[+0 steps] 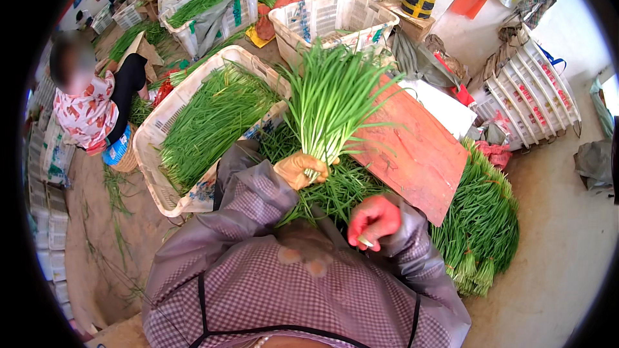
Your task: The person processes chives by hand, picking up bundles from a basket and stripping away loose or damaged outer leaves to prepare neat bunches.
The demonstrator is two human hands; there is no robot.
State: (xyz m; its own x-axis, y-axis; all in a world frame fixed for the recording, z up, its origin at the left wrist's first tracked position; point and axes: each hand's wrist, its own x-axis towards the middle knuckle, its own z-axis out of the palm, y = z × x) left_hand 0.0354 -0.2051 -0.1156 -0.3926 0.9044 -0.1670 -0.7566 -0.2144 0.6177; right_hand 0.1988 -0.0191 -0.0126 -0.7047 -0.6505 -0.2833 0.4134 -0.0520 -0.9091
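Room with brown floor (97,219); stacked crates (57,219) at far left cut off by black lens rim. Left hand (300,170), gloved, gripping bunch of green stalks (332,96) in front of body, leaves pointing away; lower stalks partly hidden by fist. Right hand (376,219) curled, pinching small pale piece (365,241), too small to identify. Loose greens (351,183) beneath, partly covered by hands. Reddish board (412,148) overlaps bundled greens (480,219) at right. White crate (148,161) partly behind sleeve (255,196).

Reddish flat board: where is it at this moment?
In the head view, the reddish board is right of centre, between the bunch of greens in the gloved left hand and the piled green bundles farther right.
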